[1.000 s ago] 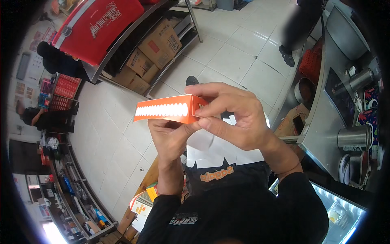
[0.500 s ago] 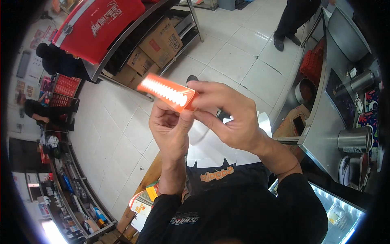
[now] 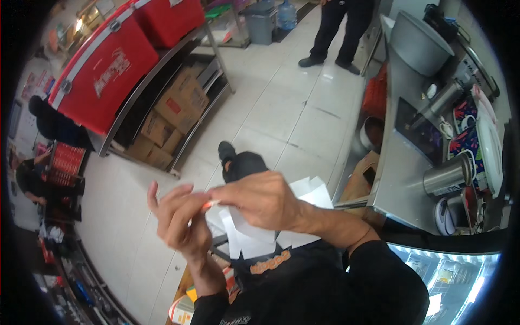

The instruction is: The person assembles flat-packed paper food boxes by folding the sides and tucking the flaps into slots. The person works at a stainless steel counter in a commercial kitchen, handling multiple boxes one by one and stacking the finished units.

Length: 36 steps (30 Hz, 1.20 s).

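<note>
My left hand (image 3: 184, 219) and my right hand (image 3: 262, 200) meet in front of my chest. Between their fingertips is a small orange-and-white piece (image 3: 208, 205), mostly hidden by the fingers, so its shape cannot be made out. Both hands pinch it, while some fingers of the left stand raised and apart. Below the hands, white cardboard pieces (image 3: 252, 233) with notched edges lie across my lap, over a dark apron (image 3: 271, 265) with an orange print.
On my right, a steel counter (image 3: 403, 192) holds a metal pitcher (image 3: 447, 173) and a large grey tub (image 3: 420, 43). Red cool boxes (image 3: 103, 81) stand on a rack over cardboard boxes (image 3: 181, 103). A person (image 3: 336, 32) stands ahead; others are at the left.
The flat, shiny orange piece was held up in plain sight; now the fingers cover most of it. Both hands have come lower and further left, and the whole view has shifted.
</note>
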Each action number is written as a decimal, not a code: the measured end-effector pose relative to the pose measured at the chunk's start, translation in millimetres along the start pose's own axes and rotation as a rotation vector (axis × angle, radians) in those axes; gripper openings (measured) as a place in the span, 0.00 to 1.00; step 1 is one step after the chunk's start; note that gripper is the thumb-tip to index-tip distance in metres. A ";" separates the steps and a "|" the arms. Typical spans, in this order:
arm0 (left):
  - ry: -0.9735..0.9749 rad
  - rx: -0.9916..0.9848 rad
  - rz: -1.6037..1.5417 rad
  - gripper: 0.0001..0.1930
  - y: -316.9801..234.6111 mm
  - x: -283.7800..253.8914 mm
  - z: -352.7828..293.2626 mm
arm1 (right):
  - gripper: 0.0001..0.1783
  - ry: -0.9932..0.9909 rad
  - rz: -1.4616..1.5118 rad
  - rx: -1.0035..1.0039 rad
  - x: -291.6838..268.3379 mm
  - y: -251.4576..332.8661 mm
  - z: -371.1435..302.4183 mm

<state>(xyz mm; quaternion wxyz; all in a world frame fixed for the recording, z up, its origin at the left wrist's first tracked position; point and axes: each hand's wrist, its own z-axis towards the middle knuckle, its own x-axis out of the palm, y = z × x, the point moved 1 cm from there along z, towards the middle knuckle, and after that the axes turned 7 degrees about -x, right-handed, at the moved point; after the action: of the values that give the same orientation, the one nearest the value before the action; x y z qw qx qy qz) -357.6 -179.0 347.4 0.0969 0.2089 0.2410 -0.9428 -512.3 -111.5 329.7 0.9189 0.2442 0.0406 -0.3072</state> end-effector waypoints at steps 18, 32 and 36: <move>-0.363 -0.624 -0.757 0.12 61.7 -15.4 -0.8 | 0.28 -0.265 0.331 0.568 -45.1 -32.1 -7.5; 0.023 -0.474 -0.195 0.12 28.6 20.8 -2.1 | 0.12 -0.052 0.345 0.901 -25.2 -31.6 -8.9; 0.180 -0.161 0.079 0.16 0.1 28.8 -1.3 | 0.11 -0.103 0.344 0.895 -19.3 -33.9 -7.4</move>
<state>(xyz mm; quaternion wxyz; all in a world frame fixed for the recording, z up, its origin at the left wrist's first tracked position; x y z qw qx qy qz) -382.9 -180.8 333.7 0.1285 0.2935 0.3153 -0.8932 -547.2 -120.9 313.2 0.7620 0.6032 -0.1823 -0.1496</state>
